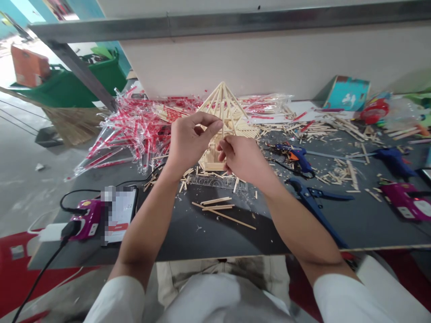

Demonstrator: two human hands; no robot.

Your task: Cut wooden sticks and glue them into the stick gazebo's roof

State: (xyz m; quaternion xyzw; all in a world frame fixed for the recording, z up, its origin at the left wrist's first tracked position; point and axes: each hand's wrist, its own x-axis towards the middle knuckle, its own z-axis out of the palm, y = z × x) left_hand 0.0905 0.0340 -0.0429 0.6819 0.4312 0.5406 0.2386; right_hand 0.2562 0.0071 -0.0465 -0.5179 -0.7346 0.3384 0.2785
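A model of thin wooden sticks [222, 101] with a pointed roof frame stands at the middle of the dark table. My left hand [193, 137] is raised in front of its left side, thumb and forefinger pinched together; what they hold is too small to name. Just to the right and lower, my right hand [240, 157] has its fingers curled together before the model's right side, and anything in them is hidden. Both hands cover part of the model. Below them lie a clear ruler [215, 181] and several loose sticks [224, 213].
Red-and-clear wrappers [134, 130] are heaped at the left. A phone [121, 215] and a purple power adapter [89, 220] lie front left. At the right are a blue glue gun [301, 159], a blue cutter [316, 206], another glue gun [393, 161] and stick scraps [336, 172].
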